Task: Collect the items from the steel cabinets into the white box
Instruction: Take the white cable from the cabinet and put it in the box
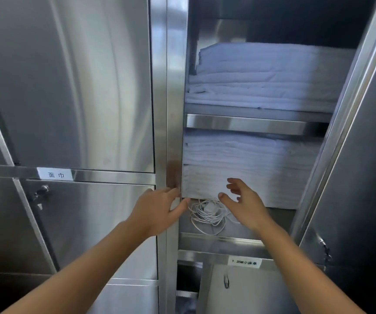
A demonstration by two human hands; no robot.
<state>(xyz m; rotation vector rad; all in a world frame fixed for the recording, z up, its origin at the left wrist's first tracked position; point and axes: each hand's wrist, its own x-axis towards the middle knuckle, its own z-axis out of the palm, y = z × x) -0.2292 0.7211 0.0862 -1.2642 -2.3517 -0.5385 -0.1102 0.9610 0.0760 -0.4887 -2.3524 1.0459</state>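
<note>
While both hands hover at the mouth of the open steel cabinet [175,87], the biggest worry sits centre frame: the lower stack of folded white linen [250,164], tall and soft, packed close under the shelf above it. Pull it by the front edge alone and, I reckon, the top folds slide off or the pile sags in the middle. The upper stack [268,73], upper right, carries the same risk.

Now the hands. The left hand [157,209], lower centre, has its grip released, fingers straight by the cabinet post at the stack's left corner. The right hand [246,202] has its grip released too, fingers spread in front of the stack and holding nothing.

Smaller but sneaky, the coiled white cable [207,214] lies on the shelf [239,227] between the hands, right at the stack's foot. A dragged pile could snag it and tip it over the lip.

The white box is out of view, so where the carry ends is anyone's guess.

It is brushed steel all round: the open door [363,155] along the right edge, closed doors at left, and a keyed lock [42,191] under a paper label [55,175].
</note>
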